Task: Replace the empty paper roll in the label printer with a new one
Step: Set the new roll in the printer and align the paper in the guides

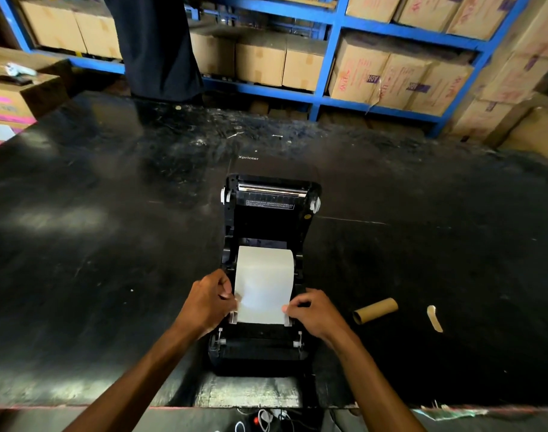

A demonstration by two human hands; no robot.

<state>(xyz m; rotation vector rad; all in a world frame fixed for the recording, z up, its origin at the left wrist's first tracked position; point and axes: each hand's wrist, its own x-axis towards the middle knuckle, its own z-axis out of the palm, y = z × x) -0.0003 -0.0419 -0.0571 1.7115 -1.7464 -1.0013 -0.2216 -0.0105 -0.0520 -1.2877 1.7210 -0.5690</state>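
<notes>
left hand and right hand pinching paper edges over open printer

White paper drawn over open black printer; empty cardboard core lies right.

Scuffed black worktable reflects overhead light; behind it, blue steel shelving holds taped cardboard cartons.

The label printer is black plastic with a dull sheen, and a bright metal bar runs across its open lid. The paper looks matt white and smooth, while the empty core is brown cardboard. The surface is dark, glossy and scuffed.
</notes>
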